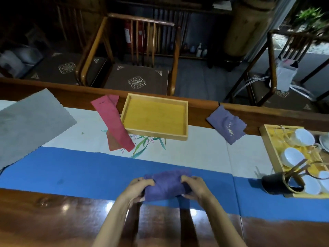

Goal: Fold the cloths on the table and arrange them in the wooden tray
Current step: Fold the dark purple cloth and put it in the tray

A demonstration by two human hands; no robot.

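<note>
A purple cloth, folded into a small bundle, lies on the blue runner near the table's front. My left hand grips its left end and my right hand grips its right end. The wooden tray stands further back at the centre with nothing in it. A long red cloth lies folded in a strip against the tray's left side. A grey cloth with zigzag edges is spread flat at far left. Another purple cloth lies right of the tray.
A second wooden tray with white cups stands at the right edge, a dark holder with wooden tools in front of it. Wooden chairs stand beyond the table. A white runner with a painted plant lies behind the blue one.
</note>
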